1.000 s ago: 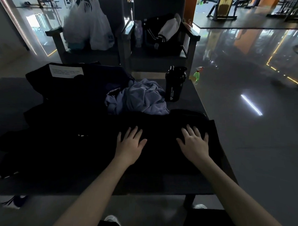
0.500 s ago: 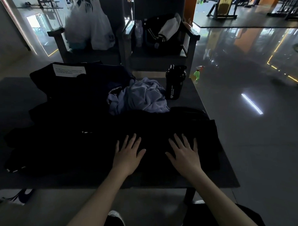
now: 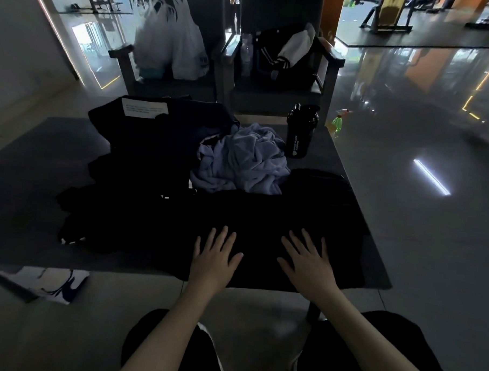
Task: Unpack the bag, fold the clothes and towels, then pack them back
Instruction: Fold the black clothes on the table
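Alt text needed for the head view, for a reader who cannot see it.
Left hand and right hand lie flat, fingers spread, on a black garment at the near edge of a dark table. Behind it sit a crumpled lilac cloth, a black shaker bottle and more dark clothing.

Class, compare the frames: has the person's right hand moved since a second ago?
Yes. The right hand has slid toward the person, nearer the near edge of the table and farther from the black shaker bottle.
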Available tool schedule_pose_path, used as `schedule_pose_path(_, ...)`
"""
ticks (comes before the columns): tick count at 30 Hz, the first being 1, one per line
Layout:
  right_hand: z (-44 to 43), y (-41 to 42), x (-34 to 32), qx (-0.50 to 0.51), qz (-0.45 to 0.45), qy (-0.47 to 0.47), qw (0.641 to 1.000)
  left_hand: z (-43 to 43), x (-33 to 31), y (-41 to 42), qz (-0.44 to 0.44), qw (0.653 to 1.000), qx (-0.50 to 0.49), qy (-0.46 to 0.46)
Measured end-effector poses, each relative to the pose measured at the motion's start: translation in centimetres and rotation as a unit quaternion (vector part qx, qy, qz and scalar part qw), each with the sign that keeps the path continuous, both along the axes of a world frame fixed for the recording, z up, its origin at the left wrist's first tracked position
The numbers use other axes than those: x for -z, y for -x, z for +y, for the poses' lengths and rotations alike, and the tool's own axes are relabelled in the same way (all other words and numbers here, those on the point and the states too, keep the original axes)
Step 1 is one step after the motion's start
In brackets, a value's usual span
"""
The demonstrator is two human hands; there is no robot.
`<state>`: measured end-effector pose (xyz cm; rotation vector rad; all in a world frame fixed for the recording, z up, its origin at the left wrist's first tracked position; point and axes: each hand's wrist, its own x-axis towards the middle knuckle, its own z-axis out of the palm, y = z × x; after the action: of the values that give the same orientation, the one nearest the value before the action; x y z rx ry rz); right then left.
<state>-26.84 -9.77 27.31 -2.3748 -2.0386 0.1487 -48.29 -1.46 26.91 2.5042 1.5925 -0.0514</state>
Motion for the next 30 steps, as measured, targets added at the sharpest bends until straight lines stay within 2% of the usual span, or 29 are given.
schedule_pose_path(3,-0.7,0.7,-0.1,0.002,0.018,0.013,1.0,-0.9,-0.4,0.9,0.004,1.0,-0.021,0.003)
schedule_pose_path(7,-0.8,1.1,-0.5,0.008,0.027,0.022,0.999,-2.7,-1.5,2.5,-0.013,0.993,-0.111,-0.049)
schedule_pose_path(9,-0.7,1.3,-0.7,0.013,0.03,0.026,0.999,-3.8,-2.2,3.5,-0.048,0.978,-0.184,-0.081)
schedule_pose_path(11,-0.7,1.4,-0.9,0.014,0.034,0.032,0.999,-4.8,-3.0,4.5,-0.122,0.946,-0.286,-0.088)
schedule_pose_path(13,-0.6,1.5,-1.1,0.015,0.04,0.038,0.998,-5.0,-3.7,5.4,-0.236,0.881,-0.409,-0.023)
schedule_pose_path(15,-0.6,1.5,-1.2,0.016,0.047,0.043,0.998,-4.5,-4.0,6.1,-0.349,0.782,-0.509,0.084)
schedule_pose_path(18,-0.7,1.6,-1.4,0.015,0.062,0.048,0.997,-4.0,-4.1,5.9,-0.544,0.623,-0.517,0.221)
schedule_pose_path(19,-0.8,1.6,-1.5,0.014,0.066,0.05,0.996,-3.8,-4.1,5.7,-0.575,0.594,-0.51,0.239)
schedule_pose_path(21,-0.8,1.5,-1.6,0.01,0.072,0.053,0.996,-3.5,-4.3,5.4,-0.587,0.571,-0.516,0.251)
schedule_pose_path(23,-0.8,1.3,-1.7,0.008,0.076,0.057,0.995,-3.1,-4.7,5.2,-0.582,0.568,-0.528,0.245)
schedule_pose_path(24,-0.7,1.3,-1.8,0.008,0.078,0.06,0.995,-2.9,-4.9,5.0,-0.578,0.579,-0.525,0.234)
schedule_pose_path(25,-0.7,1.2,-1.8,0.007,0.08,0.063,0.995,-2.7,-5.3,4.7,-0.566,0.607,-0.517,0.21)
schedule_pose_path(27,-0.7,1.2,-1.8,0.006,0.084,0.065,0.994,-2.6,-6.7,3.5,-0.5,0.717,-0.47,0.123)
schedule_pose_path(28,-0.7,1.2,-1.8,0.006,0.087,0.064,0.994,-2.6,-7.3,2.8,-0.47,0.775,-0.415,0.074)
schedule_pose_path(30,-0.7,1.1,-2.0,0.005,0.101,0.063,0.993,-3.0,-8.3,1.5,-0.422,0.867,-0.266,-0.003)
